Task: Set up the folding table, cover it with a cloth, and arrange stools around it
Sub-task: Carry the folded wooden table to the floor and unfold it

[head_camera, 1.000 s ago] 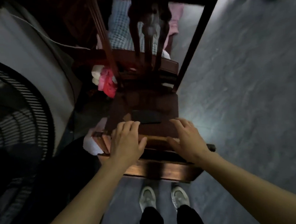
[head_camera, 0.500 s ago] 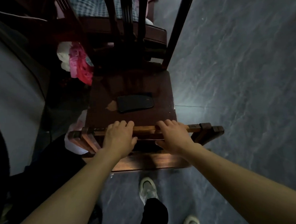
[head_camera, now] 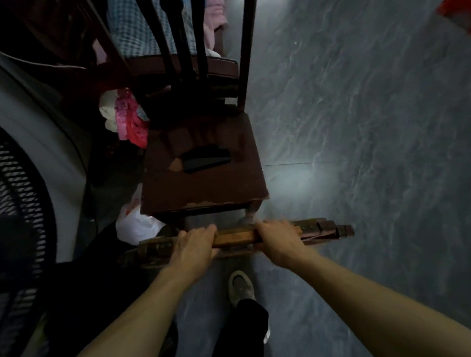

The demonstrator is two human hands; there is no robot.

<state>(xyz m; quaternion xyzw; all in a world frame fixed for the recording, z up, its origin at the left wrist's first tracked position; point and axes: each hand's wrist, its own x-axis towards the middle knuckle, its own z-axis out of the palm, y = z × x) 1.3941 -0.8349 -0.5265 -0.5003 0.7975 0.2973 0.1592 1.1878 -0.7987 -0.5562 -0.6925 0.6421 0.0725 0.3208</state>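
Folding table: folded flat and seen edge-on, the folding table (head_camera: 234, 237) runs crosswise in front of the person, a thin band of worn wood held clear of the grey floor (head_camera: 365, 141).
Left hand: the left hand (head_camera: 193, 246) grips the table's top edge, fingers curled over the far side, knuckles up.
Right hand: the right hand (head_camera: 279, 240) grips the same edge just beside the left, fingers wrapped over it in the same way.
Between the hands: a short stretch of lighter, orange-brown wood shows bare.
Outside the hands: the table's darker ends stick out past each hand, the right end reaching further.
Ahead of the hands: a dark wooden chair (head_camera: 201, 180) stands close, its front edge near the fingers, with a black phone (head_camera: 206, 159) lying on the seat.
Left of the left hand: a white plastic bag (head_camera: 134, 225) sits near, and a black fan grille (head_camera: 8, 208) stands well apart.
Beyond the chair's left side: a pink bag (head_camera: 128, 121).
Below the hands: a pale shoe (head_camera: 240, 288) is on the floor.
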